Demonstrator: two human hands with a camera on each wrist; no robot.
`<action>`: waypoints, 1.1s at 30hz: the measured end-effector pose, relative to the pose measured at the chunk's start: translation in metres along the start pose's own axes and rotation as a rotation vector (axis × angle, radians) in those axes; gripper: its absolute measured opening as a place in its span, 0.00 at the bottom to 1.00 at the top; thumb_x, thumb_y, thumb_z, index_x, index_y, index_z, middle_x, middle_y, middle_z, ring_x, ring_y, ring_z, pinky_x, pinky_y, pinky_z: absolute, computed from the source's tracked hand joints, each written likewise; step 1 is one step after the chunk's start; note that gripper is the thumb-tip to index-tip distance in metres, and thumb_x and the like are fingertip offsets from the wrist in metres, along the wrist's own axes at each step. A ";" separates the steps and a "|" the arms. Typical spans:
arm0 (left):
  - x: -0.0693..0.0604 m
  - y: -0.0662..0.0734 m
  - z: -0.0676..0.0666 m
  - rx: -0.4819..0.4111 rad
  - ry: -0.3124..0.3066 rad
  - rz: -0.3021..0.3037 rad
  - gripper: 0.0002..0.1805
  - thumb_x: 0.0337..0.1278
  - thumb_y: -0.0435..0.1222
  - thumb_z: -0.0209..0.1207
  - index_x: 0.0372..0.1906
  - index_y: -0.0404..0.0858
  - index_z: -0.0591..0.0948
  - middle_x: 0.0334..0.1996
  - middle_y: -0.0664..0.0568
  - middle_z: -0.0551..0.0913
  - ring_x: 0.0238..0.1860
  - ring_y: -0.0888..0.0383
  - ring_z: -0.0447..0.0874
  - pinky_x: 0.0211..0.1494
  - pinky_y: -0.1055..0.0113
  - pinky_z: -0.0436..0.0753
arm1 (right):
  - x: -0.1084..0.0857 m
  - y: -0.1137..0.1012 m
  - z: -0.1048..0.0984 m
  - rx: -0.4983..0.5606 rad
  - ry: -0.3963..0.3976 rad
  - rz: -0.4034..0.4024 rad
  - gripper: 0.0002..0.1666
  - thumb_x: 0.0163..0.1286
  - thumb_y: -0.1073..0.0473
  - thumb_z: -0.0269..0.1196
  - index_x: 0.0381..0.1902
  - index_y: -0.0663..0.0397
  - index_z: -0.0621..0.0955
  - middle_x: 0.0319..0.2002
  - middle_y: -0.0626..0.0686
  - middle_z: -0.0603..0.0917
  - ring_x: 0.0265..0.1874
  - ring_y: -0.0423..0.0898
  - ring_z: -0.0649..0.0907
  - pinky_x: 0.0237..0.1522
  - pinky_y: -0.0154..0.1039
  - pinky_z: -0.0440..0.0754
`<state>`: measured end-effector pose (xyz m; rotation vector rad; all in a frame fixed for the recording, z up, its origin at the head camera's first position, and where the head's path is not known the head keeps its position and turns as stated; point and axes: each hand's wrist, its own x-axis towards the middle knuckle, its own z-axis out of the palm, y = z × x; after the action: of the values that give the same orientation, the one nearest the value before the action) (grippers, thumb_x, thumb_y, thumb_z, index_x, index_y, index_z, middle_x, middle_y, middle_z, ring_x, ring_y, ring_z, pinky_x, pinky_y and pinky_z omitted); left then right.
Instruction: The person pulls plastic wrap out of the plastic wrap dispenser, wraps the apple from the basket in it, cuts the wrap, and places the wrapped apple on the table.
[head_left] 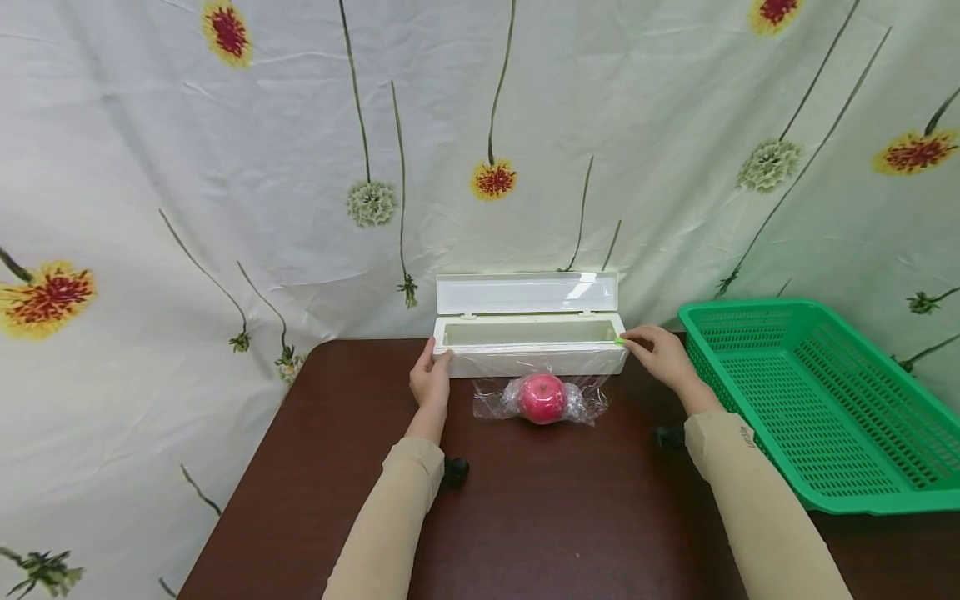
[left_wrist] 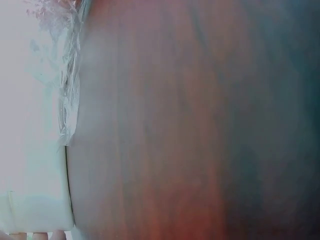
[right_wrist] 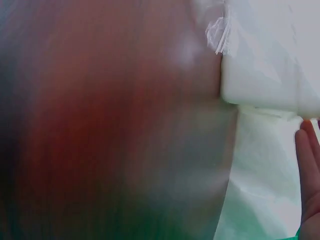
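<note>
A long white cling film dispenser (head_left: 528, 363) lies at the back of the table, its lid (head_left: 517, 294) raised. My left hand (head_left: 431, 379) grips the dispenser's left end, thumb at the front; only fingertips (left_wrist: 41, 236) show in the left wrist view. At the right end, my right hand (head_left: 662, 357) pinches a small bright green slider (head_left: 619, 340) on the front edge. Clear film hangs over the dispenser's front. Just before it sits a round pinkish-red fruit (head_left: 542, 398) wrapped in cling film (head_left: 490, 402), bunched on both sides. In the right wrist view, the right hand's fingers (right_wrist: 306, 142) touch the dispenser's end.
A green plastic basket (head_left: 806, 493) stands to the right, beside my right forearm. Behind the dark brown table (head_left: 540, 525) hangs a white flowered cloth (head_left: 300, 208), close to the raised lid. Dark wrist-camera parts (head_left: 455, 472) sit under the sleeves.
</note>
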<state>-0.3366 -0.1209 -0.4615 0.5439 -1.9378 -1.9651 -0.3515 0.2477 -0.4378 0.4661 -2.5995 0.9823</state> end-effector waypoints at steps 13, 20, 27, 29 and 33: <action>0.001 0.001 -0.001 -0.057 -0.082 -0.046 0.29 0.60 0.42 0.60 0.67 0.49 0.69 0.69 0.53 0.61 0.70 0.53 0.53 0.68 0.58 0.60 | -0.003 0.004 0.002 0.065 0.054 0.060 0.13 0.67 0.60 0.60 0.46 0.63 0.82 0.46 0.63 0.80 0.48 0.60 0.77 0.49 0.56 0.74; 0.003 0.001 -0.005 -0.172 -0.110 -0.090 0.31 0.60 0.37 0.60 0.68 0.46 0.66 0.70 0.52 0.59 0.71 0.54 0.52 0.69 0.60 0.58 | -0.007 0.001 0.010 0.131 0.097 0.085 0.14 0.68 0.61 0.60 0.47 0.65 0.81 0.47 0.63 0.79 0.47 0.59 0.76 0.48 0.55 0.76; 0.006 0.004 -0.008 -0.225 -0.103 -0.123 0.32 0.57 0.37 0.63 0.67 0.44 0.68 0.69 0.51 0.62 0.69 0.56 0.56 0.70 0.60 0.56 | -0.009 -0.002 0.013 0.151 0.125 0.108 0.16 0.69 0.59 0.59 0.49 0.65 0.81 0.47 0.62 0.79 0.47 0.58 0.77 0.48 0.54 0.76; 0.005 0.004 -0.009 -0.247 -0.101 -0.138 0.32 0.57 0.36 0.63 0.67 0.44 0.68 0.68 0.51 0.63 0.69 0.56 0.57 0.71 0.59 0.54 | -0.009 -0.003 0.013 0.151 0.128 0.109 0.17 0.69 0.58 0.59 0.49 0.65 0.81 0.47 0.62 0.79 0.48 0.58 0.77 0.49 0.54 0.76; 0.005 0.003 -0.011 -0.282 -0.090 -0.157 0.32 0.57 0.36 0.63 0.67 0.44 0.68 0.67 0.50 0.66 0.68 0.56 0.60 0.71 0.58 0.52 | -0.010 -0.005 0.012 0.161 0.127 0.127 0.19 0.69 0.58 0.59 0.52 0.65 0.79 0.49 0.63 0.78 0.50 0.59 0.76 0.50 0.54 0.75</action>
<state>-0.3357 -0.1328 -0.4592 0.5530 -1.6691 -2.3478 -0.3426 0.2375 -0.4477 0.2698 -2.4727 1.2280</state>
